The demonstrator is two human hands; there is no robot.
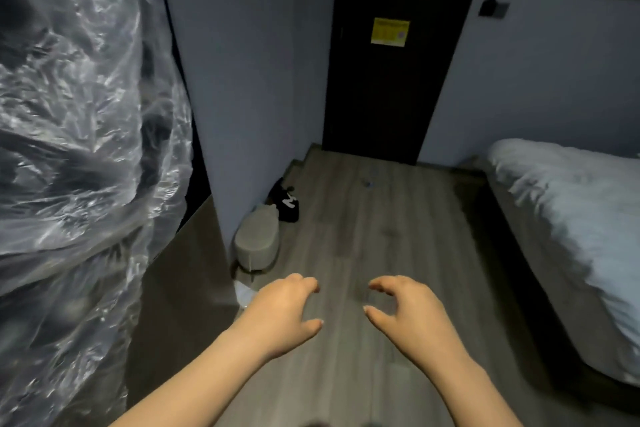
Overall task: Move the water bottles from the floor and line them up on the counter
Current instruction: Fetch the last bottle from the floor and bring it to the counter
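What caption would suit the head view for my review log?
Left hand and right hand, both empty, hover above the wood floor between a grey bin and a bed.

- Crinkled clear plastic sheeting (pixel 76 114), hanging at far left.
- Dark door (pixel 381 97) at the far end, bearing a yellow notice (pixel 390 32).
- Wall switch (pixel 493 8), right of the door.
- Bed (pixel 571 204) with white bedding, at right.
- Grey rounded container (pixel 257 243) at the wall corner, with a black item (pixel 287 204) just behind it.

Single head-worn wide-angle view, looking forward and down over both forearms at close range toward floor (pixel 363 218) and dark door (pixel 391 80).
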